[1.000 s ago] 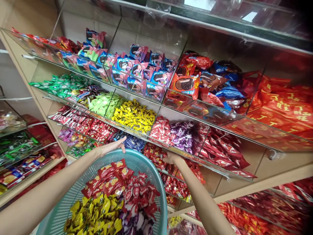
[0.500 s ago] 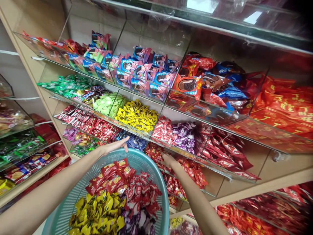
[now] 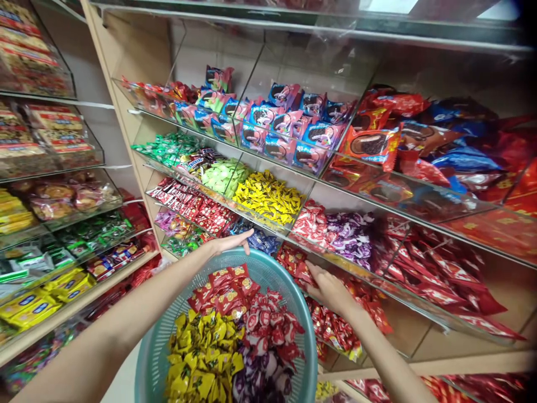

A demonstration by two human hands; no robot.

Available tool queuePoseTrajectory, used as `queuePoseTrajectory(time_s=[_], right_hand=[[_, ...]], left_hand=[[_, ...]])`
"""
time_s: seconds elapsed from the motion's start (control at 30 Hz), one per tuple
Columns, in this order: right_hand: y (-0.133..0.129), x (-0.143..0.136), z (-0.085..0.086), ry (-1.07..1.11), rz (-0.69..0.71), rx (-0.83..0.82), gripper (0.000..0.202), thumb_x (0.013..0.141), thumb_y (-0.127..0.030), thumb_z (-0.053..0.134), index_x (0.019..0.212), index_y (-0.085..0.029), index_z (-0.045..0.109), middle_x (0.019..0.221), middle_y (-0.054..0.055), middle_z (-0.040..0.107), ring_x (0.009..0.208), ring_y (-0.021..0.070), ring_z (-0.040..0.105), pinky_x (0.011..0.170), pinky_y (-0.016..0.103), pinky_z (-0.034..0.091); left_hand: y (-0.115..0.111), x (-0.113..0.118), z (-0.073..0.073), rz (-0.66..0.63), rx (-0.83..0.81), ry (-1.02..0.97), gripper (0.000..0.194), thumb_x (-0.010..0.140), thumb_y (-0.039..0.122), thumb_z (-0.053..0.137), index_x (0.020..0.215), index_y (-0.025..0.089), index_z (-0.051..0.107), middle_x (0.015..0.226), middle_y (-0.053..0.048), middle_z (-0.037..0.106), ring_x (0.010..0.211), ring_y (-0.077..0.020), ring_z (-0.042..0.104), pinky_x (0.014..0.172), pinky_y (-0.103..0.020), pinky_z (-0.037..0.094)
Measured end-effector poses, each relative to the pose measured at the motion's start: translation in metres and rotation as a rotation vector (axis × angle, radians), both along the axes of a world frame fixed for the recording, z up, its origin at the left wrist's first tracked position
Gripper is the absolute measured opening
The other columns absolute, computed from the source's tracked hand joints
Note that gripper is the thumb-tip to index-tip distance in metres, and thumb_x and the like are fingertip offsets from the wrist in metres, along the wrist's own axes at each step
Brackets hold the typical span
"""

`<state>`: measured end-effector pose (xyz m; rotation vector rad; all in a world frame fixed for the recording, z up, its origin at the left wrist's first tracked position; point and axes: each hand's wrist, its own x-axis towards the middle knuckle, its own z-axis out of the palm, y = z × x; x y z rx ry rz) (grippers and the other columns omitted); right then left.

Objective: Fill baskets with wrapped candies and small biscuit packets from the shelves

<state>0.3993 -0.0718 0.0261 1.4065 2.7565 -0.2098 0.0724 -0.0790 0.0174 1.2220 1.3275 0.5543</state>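
A round teal plastic basket (image 3: 308,319) is tilted in front of me. Inside lie red packets with orange prints (image 3: 226,291), yellow-wrapped candies (image 3: 205,358), red-and-white twist-wrapped candies (image 3: 272,319) and purple-and-white ones (image 3: 264,378). My left hand (image 3: 230,243) grips the basket's far rim, its forearm running along the left side. Just right of the rim, my right hand (image 3: 329,288) is at a low shelf bin, fingers closed on red candy packets (image 3: 296,264); how many it holds is hidden.
Glass-fronted shelves (image 3: 268,224) rise ahead with yellow candies (image 3: 268,196), green candies (image 3: 168,148), wrapped chocolate pies (image 3: 369,145) and long red packets (image 3: 436,268). Another rack on the left holds yellow packs (image 3: 31,308). Glass edges slant above my hands.
My view has turned left, so the shelves and basket appear farther right. My right hand has drawn slightly back out of the bin. The left hand keeps its hold on the rim.
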Motion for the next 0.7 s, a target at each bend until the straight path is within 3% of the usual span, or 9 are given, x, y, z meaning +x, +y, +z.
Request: queuePoseTrajectory(time_s=[0.13,0.33,0.47,0.7], right_hand=[[-0.021,-0.049,-0.003,0.089,0.098,0.003,0.061,0.082,-0.031,0.045,0.137,-0.018,0.022,0.13,0.011,0.045,0.118,0.0225,0.043,0.094,0.033,0.037],[-0.035,-0.114,-0.049,0.014,0.104,0.167,0.058,0.081,-0.02,0.046,0.135,-0.015,0.027,0.111,0.012,0.054,0.105,0.0242,0.049,0.082,0.034,0.046],[-0.039,-0.123,-0.07,0.002,0.053,0.218,0.054,0.082,-0.02,0.045,0.133,-0.017,0.028,0.109,0.011,0.054,0.099,0.0232,0.053,0.072,0.03,0.049],[-0.039,-0.119,-0.079,0.086,-0.032,0.091,0.054,0.084,-0.028,0.046,0.132,-0.018,0.025,0.118,0.012,0.052,0.091,0.0216,0.06,0.07,0.028,0.047]], left_hand=[[-0.003,0.001,-0.002,0.029,-0.006,-0.021,0.071,0.066,0.08,0.029,0.062,0.018,0.064,0.058,-0.002,0.056,0.056,-0.0159,0.049,0.063,-0.031,0.041],[-0.006,0.003,-0.001,0.04,0.021,-0.024,0.074,0.063,0.082,0.03,0.061,0.017,0.064,0.054,-0.001,0.054,0.054,-0.0148,0.048,0.059,-0.03,0.039],[-0.006,0.003,-0.002,0.046,-0.001,-0.041,0.075,0.062,0.083,0.029,0.062,0.017,0.064,0.051,0.0,0.051,0.05,-0.0138,0.046,0.057,-0.029,0.038],[-0.006,0.001,-0.001,0.039,-0.01,-0.052,0.076,0.061,0.084,0.03,0.062,0.017,0.065,0.051,-0.001,0.053,0.05,-0.014,0.047,0.058,-0.03,0.039]])
